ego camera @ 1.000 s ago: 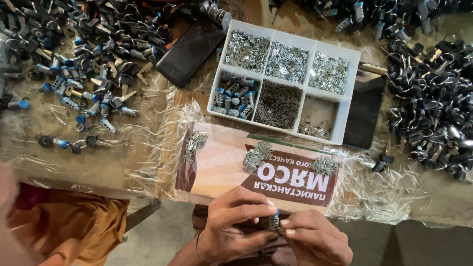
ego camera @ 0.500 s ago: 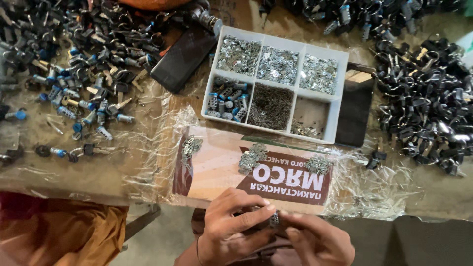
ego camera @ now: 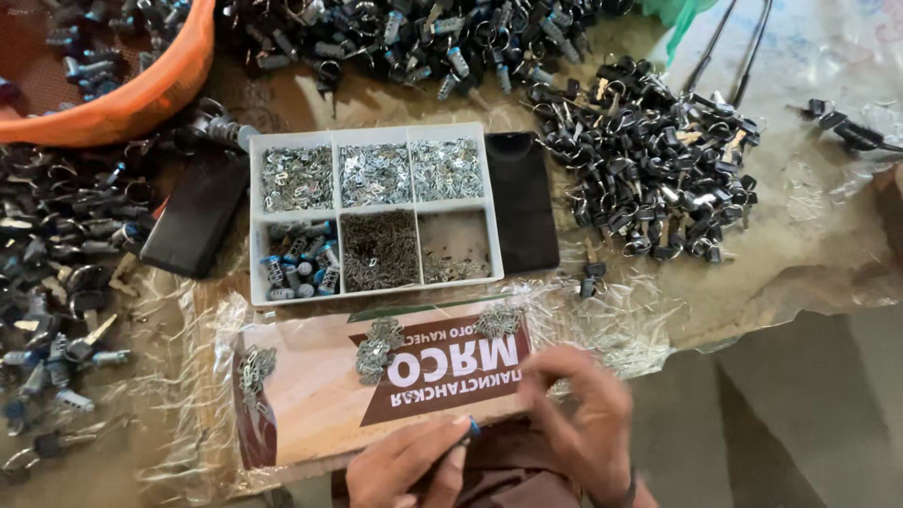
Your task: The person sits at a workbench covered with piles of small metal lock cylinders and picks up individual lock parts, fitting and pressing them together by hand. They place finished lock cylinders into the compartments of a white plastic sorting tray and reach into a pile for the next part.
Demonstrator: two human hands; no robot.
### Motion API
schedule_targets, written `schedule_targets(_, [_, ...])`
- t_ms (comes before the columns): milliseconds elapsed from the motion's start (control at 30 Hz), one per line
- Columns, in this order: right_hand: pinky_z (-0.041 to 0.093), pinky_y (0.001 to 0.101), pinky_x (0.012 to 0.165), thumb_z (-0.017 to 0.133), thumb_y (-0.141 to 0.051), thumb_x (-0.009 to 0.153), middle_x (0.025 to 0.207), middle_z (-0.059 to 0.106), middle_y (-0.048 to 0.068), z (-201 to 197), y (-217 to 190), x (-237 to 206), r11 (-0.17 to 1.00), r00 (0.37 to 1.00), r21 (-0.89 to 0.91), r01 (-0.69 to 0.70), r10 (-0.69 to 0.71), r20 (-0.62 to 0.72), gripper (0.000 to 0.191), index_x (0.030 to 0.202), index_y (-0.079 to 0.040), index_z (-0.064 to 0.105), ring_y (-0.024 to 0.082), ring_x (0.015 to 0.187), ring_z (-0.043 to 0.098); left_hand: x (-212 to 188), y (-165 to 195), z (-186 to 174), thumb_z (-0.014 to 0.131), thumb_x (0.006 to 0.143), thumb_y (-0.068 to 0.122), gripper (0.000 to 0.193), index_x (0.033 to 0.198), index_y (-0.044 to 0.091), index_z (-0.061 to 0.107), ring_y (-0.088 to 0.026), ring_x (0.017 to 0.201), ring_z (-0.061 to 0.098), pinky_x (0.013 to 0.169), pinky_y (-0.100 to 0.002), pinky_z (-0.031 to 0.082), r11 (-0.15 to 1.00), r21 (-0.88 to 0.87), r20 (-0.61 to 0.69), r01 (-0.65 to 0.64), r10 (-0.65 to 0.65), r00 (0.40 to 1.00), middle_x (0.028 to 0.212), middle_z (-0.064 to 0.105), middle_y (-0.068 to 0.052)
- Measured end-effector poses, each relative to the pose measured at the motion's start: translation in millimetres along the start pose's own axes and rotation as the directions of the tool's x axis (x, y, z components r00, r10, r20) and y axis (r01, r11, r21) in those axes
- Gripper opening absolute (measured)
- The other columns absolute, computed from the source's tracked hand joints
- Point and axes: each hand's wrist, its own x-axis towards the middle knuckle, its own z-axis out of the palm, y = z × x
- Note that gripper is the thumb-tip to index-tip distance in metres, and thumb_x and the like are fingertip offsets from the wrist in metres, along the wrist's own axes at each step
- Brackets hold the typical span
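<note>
Fingers of both hands — left hand pinching a small blue-tipped part, right hand blurred, grip unclear — hover at six o'clock; a fumble could drop it off the cardboard sheet.

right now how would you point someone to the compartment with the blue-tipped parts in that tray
Find the white divided tray at the middle of the table, just above the printed cardboard sheet. It has six compartments in two rows; take the near row's left one. It alone holds chunky cylinders with blue ends, where the others hold fine silvery or dark metal bits.
</note>
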Motion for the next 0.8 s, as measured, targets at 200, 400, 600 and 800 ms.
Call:
schedule_targets(200, [0.046, 0.0452, 0.096, 0.082, -0.009, 0.085, 0.121, 0.069, 0.017, -29.1, -0.8, 63.4, 0.539, 0.929, -0.834, 0.116, -0.356, -0.101, 0.031, 0.115, -0.007, 0.076, 0.036, 0.110, 0.056, 5.7, 3.9, -2.9, 0.078, 0.080, -0.005, 0.027, 0.105, 0.003, 0.077, -0.020, 0.088, 0.082, 0.081, -0.029, 0.062, 0.968, -0.140, 0.025, 0.206, -0.204, 0.979, 0.096, 0.081, -0.012])
schedule_targets(400, [0.048, 0.0353, 0.098, 0.072, -0.001, 0.091, 0.119, 0.070, 0.016, -30.9, 5.2, 28.8, 0.997, 0.952, 0.057, 0.051, -0.031, -0.305, 0.019, 0.109, -0.003, 0.066, 0.023, 0.109, 0.062, 12.1, 11.4, 2.4, 0.078, 0.084, -0.005, 0.023, 0.106, 0.001, 0.075, -0.019, 0.088, 0.082, 0.079, -0.027, 0.062, 0.936, -0.218, 0.018, 0.275, -0.278, 0.960, 0.097, 0.082, -0.012])
schedule_targets(600, [0.050, 0.0312, 0.091, 0.069, 0.007, 0.091, 0.105, 0.068, 0.018, -1.7, 12.5, -23.8, 0.858, 0.999, 0.513, -0.020, 0.039, -0.026, 0.021, 0.112, 0.007, 0.068, 0.020, 0.102, 0.064, 20.3, 18.6, -5.4, 0.076, 0.090, -0.003, 0.019, 0.109, 0.000, 0.075, -0.021, 0.090, 0.080, 0.079, -0.028, 0.061, 0.925, -0.262, 0.098, 0.275, -0.258, 0.961, 0.099, 0.079, -0.014])
schedule_targets(800, [0.051, 0.0341, 0.089, 0.071, 0.010, 0.088, 0.101, 0.068, 0.020, 14.7, 15.2, -25.7, 0.757, 0.989, 0.637, -0.145, 0.083, 0.126, 0.018, 0.106, 0.010, 0.069, 0.023, 0.098, 0.063, 17.3, 21.9, -16.8, 0.076, 0.092, -0.001, 0.017, 0.108, 0.001, 0.074, -0.020, 0.082, 0.082, 0.075, -0.028, 0.063, 0.922, -0.251, 0.104, 0.296, -0.278, 0.955, 0.093, 0.081, -0.012])
